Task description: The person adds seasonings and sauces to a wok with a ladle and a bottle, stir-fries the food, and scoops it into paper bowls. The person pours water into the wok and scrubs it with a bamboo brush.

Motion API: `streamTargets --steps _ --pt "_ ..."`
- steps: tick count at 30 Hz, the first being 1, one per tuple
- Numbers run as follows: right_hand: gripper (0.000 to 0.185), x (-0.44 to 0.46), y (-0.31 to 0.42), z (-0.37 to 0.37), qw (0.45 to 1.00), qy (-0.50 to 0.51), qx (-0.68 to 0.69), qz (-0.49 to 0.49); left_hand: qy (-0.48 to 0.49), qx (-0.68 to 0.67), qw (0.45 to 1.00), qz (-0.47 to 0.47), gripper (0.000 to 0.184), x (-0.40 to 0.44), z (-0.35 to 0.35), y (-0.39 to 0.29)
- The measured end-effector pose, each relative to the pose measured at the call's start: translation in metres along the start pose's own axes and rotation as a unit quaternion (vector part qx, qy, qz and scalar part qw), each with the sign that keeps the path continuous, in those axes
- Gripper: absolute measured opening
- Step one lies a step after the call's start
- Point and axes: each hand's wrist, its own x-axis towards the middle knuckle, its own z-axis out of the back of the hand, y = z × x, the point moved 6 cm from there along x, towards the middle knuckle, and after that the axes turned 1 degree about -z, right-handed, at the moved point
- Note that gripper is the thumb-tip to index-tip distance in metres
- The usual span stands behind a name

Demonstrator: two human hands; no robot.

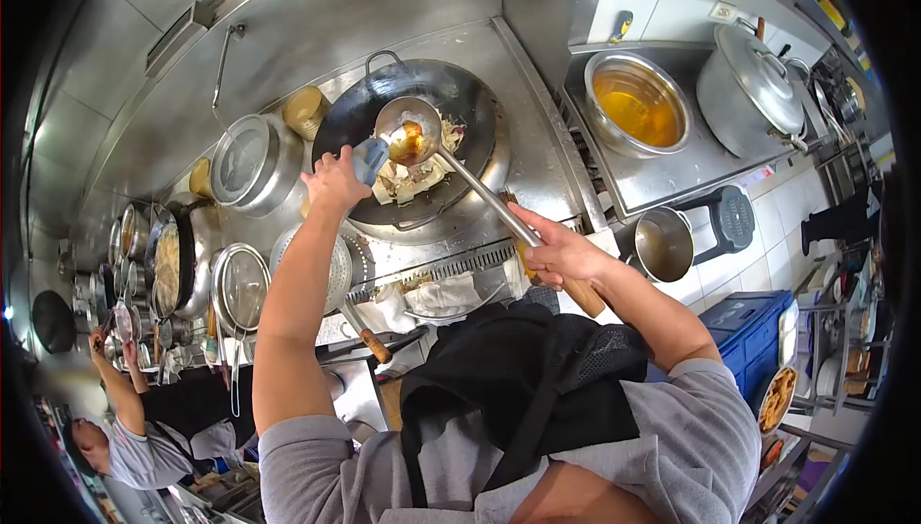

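Note:
My right hand point(556, 248) is closed around the long handle of a ladle point(480, 188), which ends in wood. The ladle's bowl is over a black wok point(341, 107) and holds some whitish stuff with an orange-brown liquid. My left hand point(336, 181) grips a blue-grey container point(369, 161), tilted with its end at the ladle's bowl; its exact kind is unclear. Below the ladle, pale sliced food and shreds point(408, 183) lie in the wok, partly hidden by the bowl.
A steel bowl of amber liquid point(641, 107) and a big lidded pot point(753, 83) stand at right. A perforated skimmer point(321, 265) and a strainer point(240, 286) lie left of me. Another person point(144, 438) works at far left. Blue crates point(743, 332) stand at lower right.

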Motion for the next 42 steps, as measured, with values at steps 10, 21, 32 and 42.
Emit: streamTargets --steps 10,21,32,42 --pt "0.079 0.016 0.003 0.009 0.998 0.042 0.035 -0.006 0.019 -0.053 0.996 0.069 0.089 -0.028 -0.013 0.034" --pt "0.071 0.064 0.016 0.028 0.983 0.064 0.173 0.006 -0.252 -0.49 0.823 0.138 0.092 -0.194 -0.104 0.145" --pt "0.076 0.079 0.041 0.044 0.998 0.042 0.019 -0.041 -0.423 -0.471 0.679 0.372 0.098 -0.392 -0.272 0.168" --pt "0.077 0.051 0.082 0.015 0.931 -0.025 -0.361 0.038 -0.405 -0.528 0.631 0.399 0.074 -0.434 -0.287 0.142"
